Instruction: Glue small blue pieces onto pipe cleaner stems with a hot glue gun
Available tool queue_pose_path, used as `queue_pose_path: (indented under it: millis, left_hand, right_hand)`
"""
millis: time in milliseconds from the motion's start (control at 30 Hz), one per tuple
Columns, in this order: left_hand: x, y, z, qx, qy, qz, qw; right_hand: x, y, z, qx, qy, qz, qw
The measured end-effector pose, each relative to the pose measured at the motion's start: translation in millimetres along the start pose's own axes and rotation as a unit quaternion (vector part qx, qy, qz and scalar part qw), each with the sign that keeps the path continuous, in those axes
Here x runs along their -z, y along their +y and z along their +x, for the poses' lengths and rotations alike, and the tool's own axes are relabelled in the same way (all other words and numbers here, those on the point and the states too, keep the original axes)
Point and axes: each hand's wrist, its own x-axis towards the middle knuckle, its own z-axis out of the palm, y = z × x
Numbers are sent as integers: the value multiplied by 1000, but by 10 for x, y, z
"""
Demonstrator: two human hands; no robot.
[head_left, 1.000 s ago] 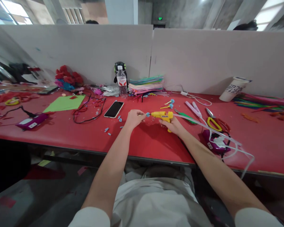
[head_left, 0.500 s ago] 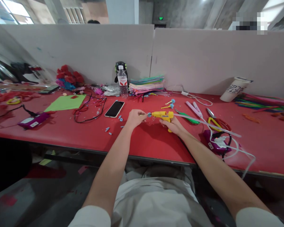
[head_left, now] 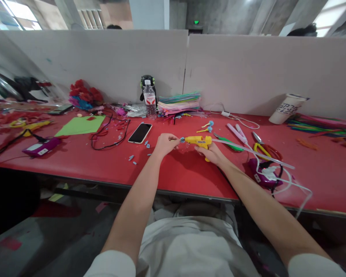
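My right hand (head_left: pixel 209 151) is wrapped round the handle of a yellow glue gun (head_left: pixel 198 141), with a long clear glue stick (head_left: pixel 253 152) trailing from its back. Its nozzle points left and meets a small blue fuzzy piece (head_left: pixel 182 140). The fingers of my left hand (head_left: pixel 167 143) are pinched on this piece by its thin stem. Beyond the gun, two small blue pieces with yellow stems (head_left: pixel 209 126) lie on the red table (head_left: pixel 187 177). Bits of blue (head_left: pixel 131 157) are scattered left of my left hand.
A phone (head_left: pixel 140 133), a water bottle (head_left: pixel 150 100) and pipe cleaners (head_left: pixel 180 103) lie left and behind. At right are a pink tool (head_left: pixel 237 133), scissors (head_left: pixel 262 148), a purple power strip (head_left: pixel 263 174) and a cup (head_left: pixel 287 109). Green paper (head_left: pixel 80 125) is at left.
A yellow glue gun now shows on the table at the far left. Both my hands and what they hold look almost unmoved. A head now shows behind the partition at the upper right.
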Motion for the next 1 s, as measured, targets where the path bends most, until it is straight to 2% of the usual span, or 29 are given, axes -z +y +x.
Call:
queue_pose_path:
  millis: [467,1000]
  left_hand:
    - [5,24,-10,4,6,8,1000]
    - [24,56,-35,7,9,8,1000]
  right_hand:
    - [11,22,3,4,-1,-5,1000]
    - [55,81,24,-8,27,-36,999]
